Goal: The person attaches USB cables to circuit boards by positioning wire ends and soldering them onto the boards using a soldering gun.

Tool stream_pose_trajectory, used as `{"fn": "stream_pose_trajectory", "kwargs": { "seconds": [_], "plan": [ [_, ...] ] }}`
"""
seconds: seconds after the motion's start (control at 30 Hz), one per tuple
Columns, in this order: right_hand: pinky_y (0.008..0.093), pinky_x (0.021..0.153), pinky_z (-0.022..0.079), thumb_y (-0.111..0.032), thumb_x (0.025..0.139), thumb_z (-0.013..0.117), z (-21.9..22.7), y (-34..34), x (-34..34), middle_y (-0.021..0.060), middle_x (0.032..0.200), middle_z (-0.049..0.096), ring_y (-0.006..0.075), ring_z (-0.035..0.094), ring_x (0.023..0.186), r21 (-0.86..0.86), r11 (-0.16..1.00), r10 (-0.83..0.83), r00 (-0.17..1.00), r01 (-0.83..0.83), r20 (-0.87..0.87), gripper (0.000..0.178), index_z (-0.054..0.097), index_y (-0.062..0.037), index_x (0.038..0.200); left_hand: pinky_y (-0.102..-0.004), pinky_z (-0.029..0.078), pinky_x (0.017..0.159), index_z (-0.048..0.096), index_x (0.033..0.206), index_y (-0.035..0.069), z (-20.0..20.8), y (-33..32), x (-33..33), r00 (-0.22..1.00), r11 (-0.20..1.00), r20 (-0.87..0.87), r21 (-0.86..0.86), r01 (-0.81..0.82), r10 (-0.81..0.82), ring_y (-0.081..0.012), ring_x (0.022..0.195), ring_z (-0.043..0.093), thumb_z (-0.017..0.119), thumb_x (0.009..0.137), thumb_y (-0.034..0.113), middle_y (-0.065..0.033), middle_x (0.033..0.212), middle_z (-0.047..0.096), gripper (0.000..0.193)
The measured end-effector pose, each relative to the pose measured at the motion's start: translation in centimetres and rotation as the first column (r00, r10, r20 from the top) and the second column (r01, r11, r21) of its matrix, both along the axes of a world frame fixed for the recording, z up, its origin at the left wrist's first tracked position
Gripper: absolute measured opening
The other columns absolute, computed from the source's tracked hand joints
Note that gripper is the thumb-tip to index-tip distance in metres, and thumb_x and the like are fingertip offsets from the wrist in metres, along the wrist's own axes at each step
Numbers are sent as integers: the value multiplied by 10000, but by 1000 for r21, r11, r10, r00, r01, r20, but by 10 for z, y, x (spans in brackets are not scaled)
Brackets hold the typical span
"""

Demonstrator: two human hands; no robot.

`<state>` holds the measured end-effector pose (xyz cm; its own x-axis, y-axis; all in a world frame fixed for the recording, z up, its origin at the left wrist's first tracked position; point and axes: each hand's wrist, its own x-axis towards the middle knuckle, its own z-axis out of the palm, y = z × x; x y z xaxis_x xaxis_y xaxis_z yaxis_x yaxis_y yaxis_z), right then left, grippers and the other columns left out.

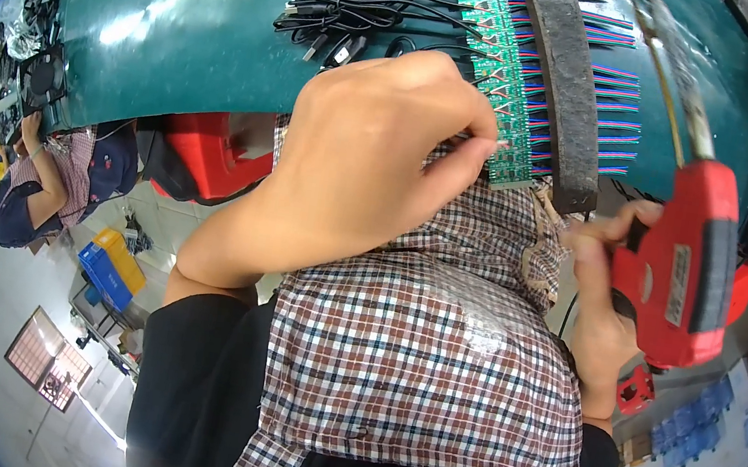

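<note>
My left hand (379, 129) is closed in a pinch, its thumb and index fingertips at the near end of a strip of green circuit boards (491, 45). Whatever lies between those fingertips is too small to make out. Black cables run from the strip's left side, and striped multicoloured wires (616, 110) come out on its right. A dark, heavy bar (563, 79) lies across these wires. On the right, my right hand (606, 285) is wrapped around a red and black soldering gun (685, 268), partly hidden behind it. The gun's blurred metal barrel and thin brass-coloured tube point away from me.
Bundles of black cables (353, 11) lie on the green table mat (181, 44). Below the table's edge is a red stool (213, 154). Another person (56, 179) works at the far left, near yellow and blue bins (113, 266).
</note>
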<state>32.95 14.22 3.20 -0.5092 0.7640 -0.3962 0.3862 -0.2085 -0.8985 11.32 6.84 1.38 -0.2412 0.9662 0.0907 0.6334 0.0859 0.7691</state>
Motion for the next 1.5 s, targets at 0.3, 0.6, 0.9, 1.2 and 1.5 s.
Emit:
{"fn": "stream_pose_trajectory", "kwargs": {
  "seconds": [0.3,0.6,0.9,1.2,1.5],
  "plan": [
    [300,594,441,-123,925,624,1,-12,65,78,942,494,117,462,604,133,988,74,997,-75,14,380,458,-25,1253,-261,373,456,693,758,122,-30,2,14,968,988,-200,29,-150,153,-121,478,483,770,739,109,21,729,618,81],
    [285,576,412,-43,917,590,-8,-17,91,69,807,526,132,486,627,59,985,154,981,-162,120,170,546,19,1069,-277,389,460,687,760,121,-29,4,15,958,988,-243,32,-148,152,-140,484,495,766,731,106,18,731,624,85],
    [270,625,398,31,889,568,-10,-17,83,72,803,535,145,502,709,23,991,132,985,-135,108,107,546,4,990,-279,407,471,686,759,120,-29,4,17,953,987,-258,20,-159,159,-151,505,526,768,729,105,15,731,630,88],
    [274,592,395,33,880,560,-12,-16,85,77,800,525,145,471,655,59,982,171,974,-181,148,100,516,-8,960,-280,415,471,685,754,120,-30,6,20,950,986,-262,30,-166,168,-157,514,549,767,724,101,13,731,633,89],
    [287,575,405,4,875,545,-6,-11,85,93,795,506,156,478,643,25,991,126,985,-129,114,87,491,-10,941,-274,418,466,686,759,121,-32,10,24,953,986,-255,22,-163,163,-149,510,552,766,728,98,14,738,640,89]
  ]
}}
